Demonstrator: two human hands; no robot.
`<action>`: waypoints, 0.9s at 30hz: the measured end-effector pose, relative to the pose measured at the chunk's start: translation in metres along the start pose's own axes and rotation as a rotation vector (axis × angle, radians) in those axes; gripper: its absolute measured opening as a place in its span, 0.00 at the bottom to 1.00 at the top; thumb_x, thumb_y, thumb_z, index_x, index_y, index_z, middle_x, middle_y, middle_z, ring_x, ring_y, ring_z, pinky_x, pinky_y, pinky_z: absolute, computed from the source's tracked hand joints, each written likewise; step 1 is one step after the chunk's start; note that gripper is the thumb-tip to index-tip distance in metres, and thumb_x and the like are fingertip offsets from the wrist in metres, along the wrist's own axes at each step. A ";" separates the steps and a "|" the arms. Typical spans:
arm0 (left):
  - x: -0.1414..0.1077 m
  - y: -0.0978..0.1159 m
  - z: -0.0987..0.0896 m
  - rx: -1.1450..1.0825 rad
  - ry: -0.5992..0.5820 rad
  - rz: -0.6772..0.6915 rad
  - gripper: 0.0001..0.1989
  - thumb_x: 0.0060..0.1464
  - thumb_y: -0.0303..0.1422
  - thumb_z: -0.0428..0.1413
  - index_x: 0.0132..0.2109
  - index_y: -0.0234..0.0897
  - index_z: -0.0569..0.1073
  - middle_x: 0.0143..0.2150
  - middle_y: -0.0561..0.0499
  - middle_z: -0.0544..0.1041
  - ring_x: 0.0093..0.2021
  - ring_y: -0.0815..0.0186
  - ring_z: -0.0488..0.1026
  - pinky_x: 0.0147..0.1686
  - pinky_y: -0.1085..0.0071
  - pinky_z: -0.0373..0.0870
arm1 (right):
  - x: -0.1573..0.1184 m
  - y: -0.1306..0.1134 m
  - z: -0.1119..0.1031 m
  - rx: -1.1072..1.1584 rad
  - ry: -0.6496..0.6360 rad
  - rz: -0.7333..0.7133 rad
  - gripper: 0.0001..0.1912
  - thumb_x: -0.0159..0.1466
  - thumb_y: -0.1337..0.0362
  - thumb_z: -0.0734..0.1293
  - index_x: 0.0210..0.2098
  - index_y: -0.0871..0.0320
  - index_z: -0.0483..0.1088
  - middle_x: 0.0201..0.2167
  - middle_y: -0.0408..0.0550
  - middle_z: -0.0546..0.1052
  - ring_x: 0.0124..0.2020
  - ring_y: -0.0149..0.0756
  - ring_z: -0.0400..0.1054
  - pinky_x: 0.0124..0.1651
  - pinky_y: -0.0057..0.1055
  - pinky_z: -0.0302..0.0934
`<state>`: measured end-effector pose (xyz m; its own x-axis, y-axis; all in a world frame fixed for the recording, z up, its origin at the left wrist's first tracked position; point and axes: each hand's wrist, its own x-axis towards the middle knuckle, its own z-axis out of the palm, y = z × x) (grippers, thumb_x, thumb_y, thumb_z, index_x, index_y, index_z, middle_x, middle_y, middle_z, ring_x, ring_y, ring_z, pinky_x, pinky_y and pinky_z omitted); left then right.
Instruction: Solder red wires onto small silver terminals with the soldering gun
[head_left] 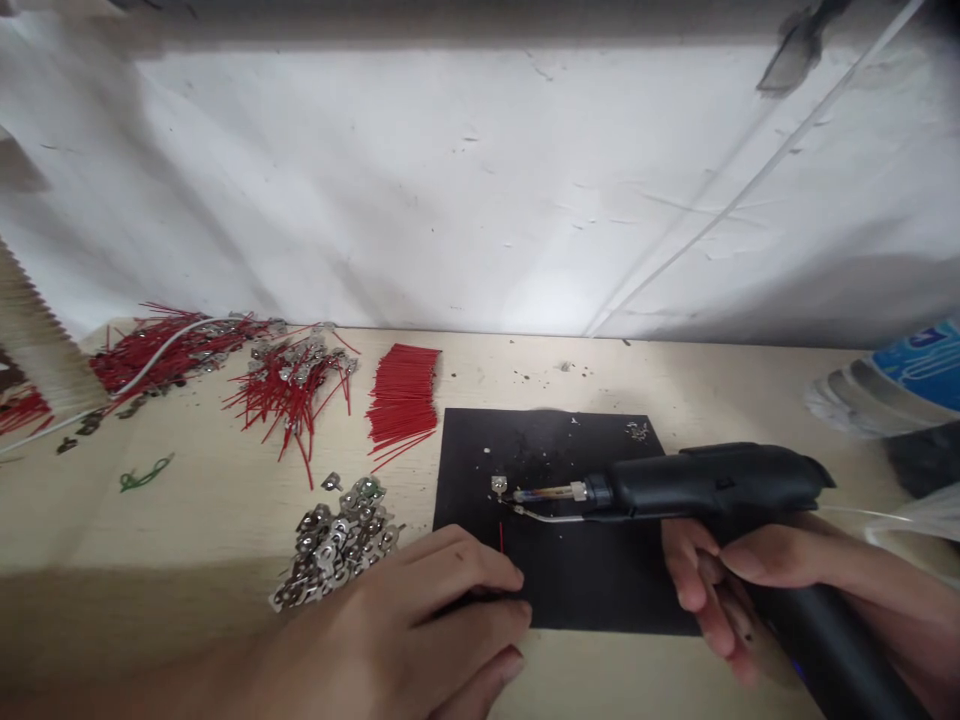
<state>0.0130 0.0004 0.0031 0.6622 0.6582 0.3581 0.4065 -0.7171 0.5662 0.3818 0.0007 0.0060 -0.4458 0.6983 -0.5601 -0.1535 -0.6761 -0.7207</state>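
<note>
My right hand (787, 580) is wrapped round the handle of a black soldering gun (712, 480), which points left across a black mat (600, 590). Its discoloured tip and thin feed tube end beside a small metal terminal (499, 484) lying on the mat. Just below that terminal, a short red wire (502, 537) rises from the fingers of my left hand (442, 610), which are closed in a pinch. The wire's lower end is hidden by the fingers. Left of that hand lies a heap of loose metal terminals (337, 540).
A neat row of red wires (405, 395) lies behind the mat's left corner. Farther left are piles of red wires with terminals (292, 375), a white cord (161, 350) and a green wire (146, 475). A plastic container with a blue label (919, 365) stands at right. A white wall (450, 200) closes off the back.
</note>
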 end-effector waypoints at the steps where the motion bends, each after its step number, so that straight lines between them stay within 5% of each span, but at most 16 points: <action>1: 0.005 0.001 0.001 0.008 -0.004 0.006 0.09 0.87 0.39 0.69 0.64 0.44 0.91 0.58 0.45 0.93 0.56 0.62 0.95 0.61 0.78 0.96 | 0.000 0.000 -0.001 -0.003 0.001 0.007 0.21 0.70 0.45 0.91 0.42 0.59 0.96 0.36 0.56 0.94 0.39 0.41 0.90 0.44 0.27 0.77; 4: 0.022 0.003 0.005 0.035 0.001 0.024 0.17 0.79 0.48 0.78 0.65 0.46 0.93 0.59 0.42 0.92 0.60 0.55 0.94 0.59 0.71 0.99 | 0.000 0.002 -0.003 -0.012 0.011 0.016 0.23 0.69 0.44 0.91 0.42 0.59 0.96 0.36 0.56 0.95 0.40 0.43 0.91 0.44 0.27 0.77; 8: 0.032 0.004 0.006 0.043 0.014 0.034 0.20 0.78 0.52 0.78 0.64 0.46 0.93 0.60 0.41 0.92 0.63 0.53 0.93 0.61 0.69 1.00 | 0.000 0.003 -0.002 -0.017 0.033 0.025 0.23 0.69 0.43 0.91 0.41 0.59 0.96 0.34 0.55 0.94 0.37 0.40 0.88 0.43 0.27 0.78; 13: 0.007 -0.001 0.003 0.013 0.036 0.018 0.09 0.87 0.40 0.69 0.62 0.43 0.92 0.59 0.43 0.93 0.58 0.60 0.94 0.61 0.76 0.97 | 0.000 0.003 0.001 -0.003 0.072 0.048 0.24 0.66 0.41 0.92 0.37 0.58 0.96 0.32 0.56 0.91 0.37 0.47 0.87 0.45 0.35 0.86; 17: -0.009 -0.003 0.003 -0.021 0.052 0.001 0.15 0.93 0.33 0.55 0.61 0.42 0.89 0.58 0.49 0.93 0.57 0.71 0.94 0.65 0.85 0.90 | -0.001 0.005 -0.001 0.001 0.102 0.041 0.22 0.66 0.43 0.93 0.35 0.56 0.96 0.30 0.53 0.90 0.33 0.46 0.84 0.43 0.40 0.90; 27: -0.003 -0.004 0.001 -0.059 0.055 -0.021 0.11 0.91 0.31 0.60 0.62 0.41 0.89 0.59 0.51 0.93 0.58 0.74 0.94 0.69 0.89 0.87 | -0.001 -0.003 0.006 0.000 0.072 0.036 0.22 0.71 0.46 0.91 0.36 0.60 0.96 0.31 0.54 0.89 0.34 0.42 0.85 0.43 0.33 0.88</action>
<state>0.0103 0.0014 -0.0014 0.6178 0.6858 0.3846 0.3810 -0.6890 0.6166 0.3774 0.0009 0.0113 -0.3865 0.6887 -0.6134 -0.1381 -0.7009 -0.6998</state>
